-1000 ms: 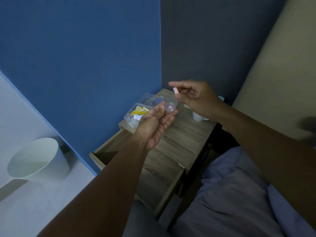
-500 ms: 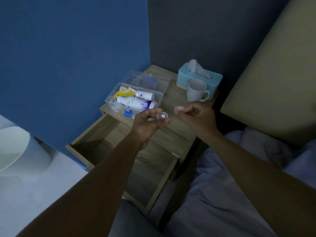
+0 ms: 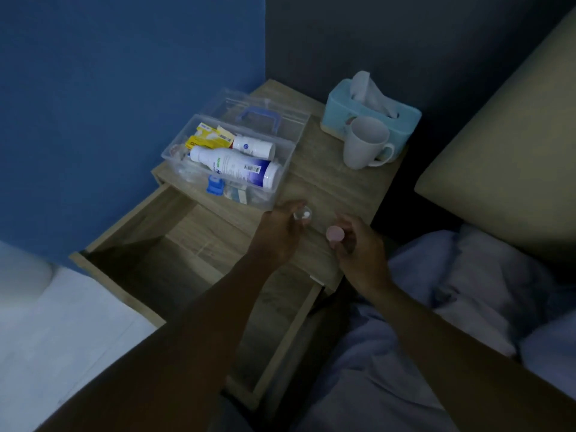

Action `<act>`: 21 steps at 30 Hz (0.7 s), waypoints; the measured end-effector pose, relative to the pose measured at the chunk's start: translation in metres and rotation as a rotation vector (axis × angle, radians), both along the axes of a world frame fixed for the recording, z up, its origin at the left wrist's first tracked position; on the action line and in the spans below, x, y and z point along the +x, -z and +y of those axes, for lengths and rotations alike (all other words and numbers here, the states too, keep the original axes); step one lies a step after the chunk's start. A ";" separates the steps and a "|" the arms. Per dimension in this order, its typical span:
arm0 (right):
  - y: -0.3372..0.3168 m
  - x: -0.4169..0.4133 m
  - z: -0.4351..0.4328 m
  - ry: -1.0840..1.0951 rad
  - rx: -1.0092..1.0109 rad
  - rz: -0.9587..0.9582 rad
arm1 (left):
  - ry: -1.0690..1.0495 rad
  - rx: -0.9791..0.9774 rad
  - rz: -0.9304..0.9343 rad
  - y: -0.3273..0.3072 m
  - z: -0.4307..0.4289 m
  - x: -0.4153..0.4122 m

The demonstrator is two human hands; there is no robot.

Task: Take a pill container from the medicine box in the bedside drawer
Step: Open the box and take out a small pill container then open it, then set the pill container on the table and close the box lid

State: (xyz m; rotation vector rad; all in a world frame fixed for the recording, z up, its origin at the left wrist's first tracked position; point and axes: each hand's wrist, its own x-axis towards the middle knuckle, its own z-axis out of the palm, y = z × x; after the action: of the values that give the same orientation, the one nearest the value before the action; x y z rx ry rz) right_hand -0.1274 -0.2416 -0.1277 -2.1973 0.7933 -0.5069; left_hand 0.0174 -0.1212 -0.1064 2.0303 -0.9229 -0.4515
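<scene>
A clear medicine box (image 3: 282,157) stands open on the wooden bedside table (image 3: 330,185), its lid with a blue handle laid back. Inside lie a large white bottle, a smaller white bottle and yellow packets. My left hand (image 3: 280,232) holds a small clear pill container (image 3: 302,212) just in front of the box, above the table's front edge. My right hand (image 3: 358,247) holds a round pink lid (image 3: 335,234) a little to the right of the container. The drawer (image 3: 199,275) below is pulled open and looks bare.
A white mug (image 3: 363,143) and a teal tissue box (image 3: 371,115) stand at the table's back right. A beige headboard (image 3: 511,157) and pale bedding (image 3: 452,322) lie to the right. Blue wall on the left.
Both hands have come down from in front of the box to the table's front edge. The view has tilted down. My right hand's pink lid now faces the camera.
</scene>
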 end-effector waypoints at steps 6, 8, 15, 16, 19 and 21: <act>0.010 -0.002 0.000 -0.014 -0.044 0.001 | -0.029 0.026 -0.022 0.026 -0.020 0.001; 0.011 -0.002 0.000 -0.029 -0.050 0.010 | -0.060 0.058 -0.011 0.034 -0.021 -0.001; 0.012 -0.004 -0.001 -0.028 -0.039 0.025 | -0.085 0.069 0.074 0.036 -0.022 -0.003; 0.012 -0.004 0.000 -0.023 -0.037 0.024 | -0.076 0.084 0.121 0.035 -0.018 -0.003; 0.010 -0.005 -0.001 -0.020 0.010 0.010 | -0.044 0.089 0.107 0.031 0.000 -0.009; 0.005 -0.007 -0.003 -0.008 0.128 -0.019 | 0.019 0.138 -0.020 0.030 0.015 -0.016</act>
State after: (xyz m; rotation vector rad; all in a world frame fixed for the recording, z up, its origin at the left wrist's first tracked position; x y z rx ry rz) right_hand -0.1344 -0.2446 -0.1331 -2.0743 0.7853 -0.4599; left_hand 0.0017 -0.1063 -0.1361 2.1556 -0.9469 -0.5184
